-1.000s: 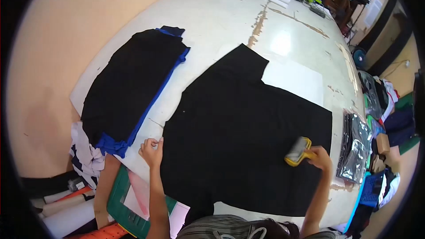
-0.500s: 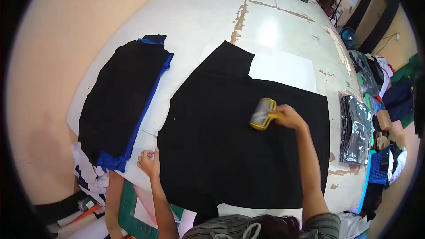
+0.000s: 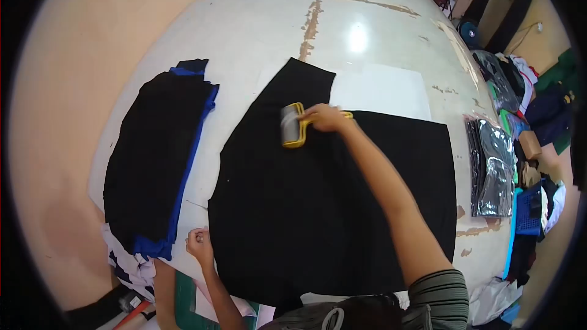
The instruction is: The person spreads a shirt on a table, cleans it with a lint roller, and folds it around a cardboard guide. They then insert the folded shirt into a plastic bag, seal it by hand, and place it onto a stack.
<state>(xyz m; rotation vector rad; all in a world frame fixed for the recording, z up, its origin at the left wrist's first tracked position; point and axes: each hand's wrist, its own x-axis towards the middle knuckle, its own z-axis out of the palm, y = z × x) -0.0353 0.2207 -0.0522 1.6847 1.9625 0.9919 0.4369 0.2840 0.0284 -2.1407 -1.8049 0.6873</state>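
A yellow-framed lint roller (image 3: pixel 293 125) with a grey cylinder rests against the upper left part of a black fabric piece (image 3: pixel 293 208). My right hand (image 3: pixel 326 117) is wrapped round its yellow handle, the arm stretched across the cloth. The black piece lies spread flat, with a narrower flap at its top. By its lower left edge, my left hand (image 3: pixel 199 245) is curled closed, with nothing visible in its fingers. Left of it lies a stack of black and blue cloth pieces (image 3: pixel 156 165).
A white sheet (image 3: pixel 382 90) lies beyond the black piece on the worn white table (image 3: pixel 257 30). Plastic-wrapped dark packs (image 3: pixel 492 168) sit at the right edge, near a blue basket (image 3: pixel 529 211). White cloth (image 3: pixel 129 269) hangs at the lower left.
My right hand has swept the lint roller left and upward over the black cloth. My left hand stays by the left edge, its thumb now more folded in. The view has shifted slightly.
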